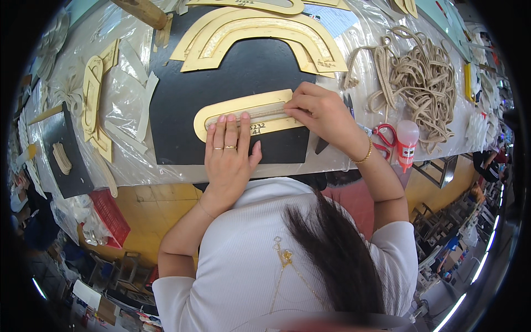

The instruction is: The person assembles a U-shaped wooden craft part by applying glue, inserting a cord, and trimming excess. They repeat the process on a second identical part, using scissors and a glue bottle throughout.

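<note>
A pale yellow slotted template [243, 104] with rounded left end lies slightly tilted on a black mat [182, 145]. Along its slot runs a beige braided cord [266, 115]. My left hand [229, 148] rests flat over the template's left half, fingers stretched out and their tips pressing on the cord and slot. At the template's right end, my right hand [322, 112] pinches the cord between thumb and fingers. The cord's end is hidden by those fingers.
Arched yellow templates [265, 30] lie beyond. A heap of beige cord [423, 83], red-handled scissors [384, 137] and a red-and-white bottle [407, 143] sit at right. Narrow templates [94, 94] and fabric strips [148, 105] are at left. A wooden handle [145, 12] juts in at top left.
</note>
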{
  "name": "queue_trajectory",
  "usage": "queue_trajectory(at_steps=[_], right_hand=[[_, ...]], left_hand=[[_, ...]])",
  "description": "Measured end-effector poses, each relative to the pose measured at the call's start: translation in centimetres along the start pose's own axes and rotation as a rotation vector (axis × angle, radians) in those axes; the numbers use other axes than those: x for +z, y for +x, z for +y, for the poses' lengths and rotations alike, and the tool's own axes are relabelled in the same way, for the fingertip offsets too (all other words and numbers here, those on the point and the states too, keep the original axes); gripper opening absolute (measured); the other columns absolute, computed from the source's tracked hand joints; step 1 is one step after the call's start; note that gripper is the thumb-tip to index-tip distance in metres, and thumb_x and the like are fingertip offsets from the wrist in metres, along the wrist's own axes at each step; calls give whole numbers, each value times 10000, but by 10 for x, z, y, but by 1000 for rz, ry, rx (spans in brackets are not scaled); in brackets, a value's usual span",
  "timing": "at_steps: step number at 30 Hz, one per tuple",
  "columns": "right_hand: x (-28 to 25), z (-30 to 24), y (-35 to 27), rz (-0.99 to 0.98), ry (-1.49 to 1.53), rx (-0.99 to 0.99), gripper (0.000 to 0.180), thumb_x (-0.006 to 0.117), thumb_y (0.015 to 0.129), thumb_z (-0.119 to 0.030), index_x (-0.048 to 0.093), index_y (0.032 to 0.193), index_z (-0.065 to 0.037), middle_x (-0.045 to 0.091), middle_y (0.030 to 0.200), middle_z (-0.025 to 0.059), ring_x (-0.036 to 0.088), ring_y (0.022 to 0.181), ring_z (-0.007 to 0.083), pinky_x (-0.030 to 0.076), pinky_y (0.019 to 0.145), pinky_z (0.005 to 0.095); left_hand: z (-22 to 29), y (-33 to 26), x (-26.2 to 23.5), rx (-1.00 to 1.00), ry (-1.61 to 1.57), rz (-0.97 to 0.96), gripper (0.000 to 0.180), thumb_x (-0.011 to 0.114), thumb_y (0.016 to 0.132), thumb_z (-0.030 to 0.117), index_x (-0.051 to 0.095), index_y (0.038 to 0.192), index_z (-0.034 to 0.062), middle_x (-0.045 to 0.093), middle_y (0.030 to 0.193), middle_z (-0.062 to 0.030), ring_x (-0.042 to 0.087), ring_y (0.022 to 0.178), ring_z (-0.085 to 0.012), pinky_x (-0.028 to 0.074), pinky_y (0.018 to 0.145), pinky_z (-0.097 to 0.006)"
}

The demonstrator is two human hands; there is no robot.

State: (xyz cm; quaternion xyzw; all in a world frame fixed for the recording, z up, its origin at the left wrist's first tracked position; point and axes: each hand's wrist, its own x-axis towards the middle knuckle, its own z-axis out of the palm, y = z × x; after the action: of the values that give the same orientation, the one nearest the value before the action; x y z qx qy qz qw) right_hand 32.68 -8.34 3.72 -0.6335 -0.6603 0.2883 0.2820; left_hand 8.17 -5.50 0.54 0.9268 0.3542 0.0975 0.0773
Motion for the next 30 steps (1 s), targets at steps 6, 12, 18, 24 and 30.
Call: queue_trajectory(at_steps=[6,12,18,24,30], right_hand=[[3,-3,-1,-7,-41,-29,86,723,840,-60,709,903,-3,613,884,97,649,777,288,533,702,370],[3,-10,2,-21,-140,26,92,714,822,-84,656,859,-24,563,882,98,609,863,301,507,762,406],[2,-10,12,-27,-309,216,364,809,761,-186,607,1047,-86,566,996,67,571,1007,304,418,923,459],[-46,-2,-23,327,-74,194,479,840,787,-224,596,1167,-61,598,1187,73,585,1065,252,460,939,379],[-82,12,-142,54,-450,651,299,674,828,-18,600,1118,-32,614,1075,140,622,955,322,520,823,411]], left_hand=[[5,2,1,-6,-5,1,649,740,838,349,556,1437,181,539,1312,-235,478,1274,-404,344,1129,-536],[16,11,2,-12,67,2,629,744,830,443,569,1423,333,538,1236,-256,468,1207,-438,332,1096,-573],[20,21,-14,-13,59,-74,582,739,832,462,607,1379,313,520,1261,-219,447,1218,-430,339,1047,-567],[3,59,-22,28,-204,1,574,791,811,318,625,1322,114,522,1231,-151,486,1151,-327,377,989,-462],[-4,98,-22,-28,-296,-271,533,844,747,281,626,1177,53,580,1064,-131,543,1021,-323,430,925,-428]])
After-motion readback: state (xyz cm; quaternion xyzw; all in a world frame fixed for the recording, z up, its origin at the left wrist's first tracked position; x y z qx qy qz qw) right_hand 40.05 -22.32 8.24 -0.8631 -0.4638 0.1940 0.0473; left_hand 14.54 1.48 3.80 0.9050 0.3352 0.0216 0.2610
